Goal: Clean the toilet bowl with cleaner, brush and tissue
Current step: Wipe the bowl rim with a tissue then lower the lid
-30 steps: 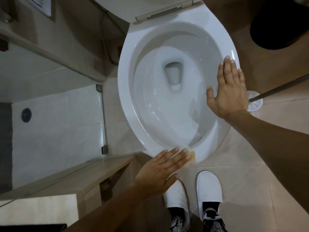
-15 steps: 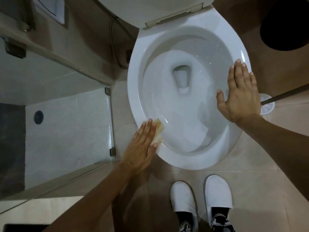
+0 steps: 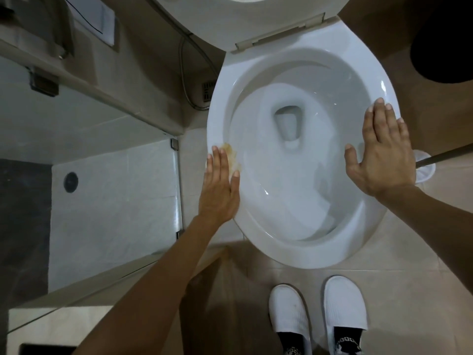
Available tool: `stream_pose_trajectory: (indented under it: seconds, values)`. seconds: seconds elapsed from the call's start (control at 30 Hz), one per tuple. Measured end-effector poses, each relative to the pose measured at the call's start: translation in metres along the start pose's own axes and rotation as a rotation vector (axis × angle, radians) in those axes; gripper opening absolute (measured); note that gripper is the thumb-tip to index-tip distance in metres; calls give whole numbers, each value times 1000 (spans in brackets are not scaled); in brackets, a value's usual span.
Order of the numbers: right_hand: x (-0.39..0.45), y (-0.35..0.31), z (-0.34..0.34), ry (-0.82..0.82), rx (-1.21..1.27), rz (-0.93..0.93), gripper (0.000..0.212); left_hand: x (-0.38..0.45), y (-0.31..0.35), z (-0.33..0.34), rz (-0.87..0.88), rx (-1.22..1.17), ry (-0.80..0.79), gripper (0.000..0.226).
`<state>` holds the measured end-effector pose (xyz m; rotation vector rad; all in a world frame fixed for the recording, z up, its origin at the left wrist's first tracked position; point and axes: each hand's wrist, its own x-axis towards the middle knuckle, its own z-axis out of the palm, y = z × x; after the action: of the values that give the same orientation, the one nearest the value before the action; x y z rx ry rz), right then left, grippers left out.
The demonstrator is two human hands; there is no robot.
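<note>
Left hand [image 3: 219,187] presses yellowed tissue [image 3: 231,156] on toilet rim [image 3: 216,119]; right hand [image 3: 384,155] rests flat.

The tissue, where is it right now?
In the head view, the yellowish tissue lies on the toilet rim at its left side, pressed flat under the fingers of the left hand.

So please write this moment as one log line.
left hand: presses tissue on toilet rim | right hand: flat on rim

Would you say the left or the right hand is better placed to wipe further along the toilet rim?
Left. The left hand presses the tissue flat on the toilet rim; the right hand rests bare on the opposite side.
</note>
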<state>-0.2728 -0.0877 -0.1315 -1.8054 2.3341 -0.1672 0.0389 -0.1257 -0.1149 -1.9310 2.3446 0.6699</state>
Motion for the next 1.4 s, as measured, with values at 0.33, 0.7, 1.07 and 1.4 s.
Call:
stream_pose_trajectory:
  seconds: [0.33, 0.7, 1.07, 1.4]
  values:
    - [0, 1, 1, -2, -11, 2, 77, 33, -11, -8, 70, 28, -11, 73]
    - [0, 1, 3, 23, 21, 6, 75, 143, -3, -33, 181, 154, 3, 69]
    - [0, 2, 4, 22, 21, 8, 74, 182, 12, -42, 207, 148, 52, 61]
    - [1, 0, 4, 35, 22, 12, 75, 180, 27, -34, -49, 78, 177, 56]
